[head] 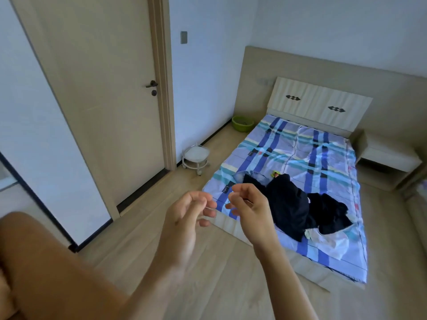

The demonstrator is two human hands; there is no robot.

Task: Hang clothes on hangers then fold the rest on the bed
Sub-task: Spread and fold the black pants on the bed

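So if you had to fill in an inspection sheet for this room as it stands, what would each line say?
Surface: bed with a wrinkled blue plaid sheet.
Job's things: dark clothes heaped on the bed's near half, a denim-blue piece at their far edge; no hangers seen.
Clutter: green basin and small white wheeled stand on the floor beside the bed.
Grippers: left hand and right hand raised in front of the bed, close together, fingers loosely curled, holding nothing.
Cables: nothing seen.
Surroundings: closed door, nightstand, wooden floor.
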